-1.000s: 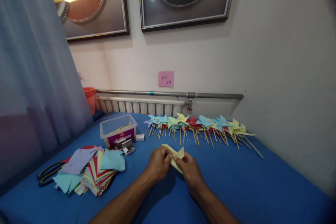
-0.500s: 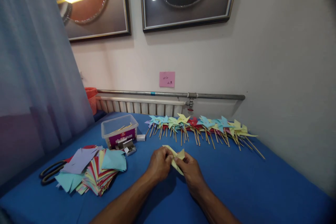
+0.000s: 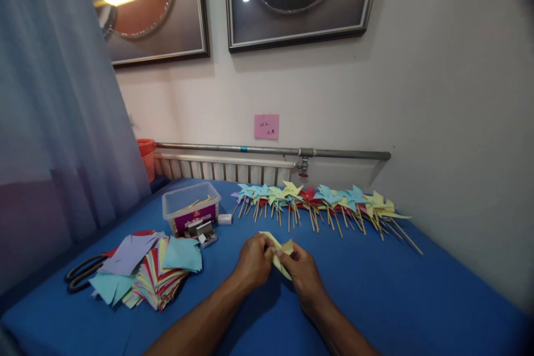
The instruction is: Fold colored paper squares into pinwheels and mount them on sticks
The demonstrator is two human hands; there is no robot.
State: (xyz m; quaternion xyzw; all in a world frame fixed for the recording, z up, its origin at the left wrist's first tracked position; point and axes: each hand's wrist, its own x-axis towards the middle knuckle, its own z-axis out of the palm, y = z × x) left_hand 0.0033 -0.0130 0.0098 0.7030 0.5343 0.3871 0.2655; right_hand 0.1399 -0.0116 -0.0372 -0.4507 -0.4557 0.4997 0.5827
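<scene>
1. Head view shows the left hand (image 3: 253, 261) and the right hand (image 3: 304, 273) close together above the blue counter (image 3: 384, 295), and both are holding one piece of yellow paper (image 3: 272, 241).
2. The left hand pinches the paper at its left side. The right hand has its thumb and fingers closed around the other side, near a small flap (image 3: 287, 247), so both grips are narrow.
3. The change is little: one second ago the flap was standing up with a larger point, and now it appears lower and smaller, beside the right fingers.
4. For the folding, I judge this a small step forward, as the flap seems to be pressed inward. The paper's middle is covered by the thumbs, so I cannot tell if anything fastens it.
5. Behind the hands, the row of pinwheels (image 3: 327, 194) lies as before, and the pile of cut papers (image 3: 161, 283) at left also looks untouched.
</scene>
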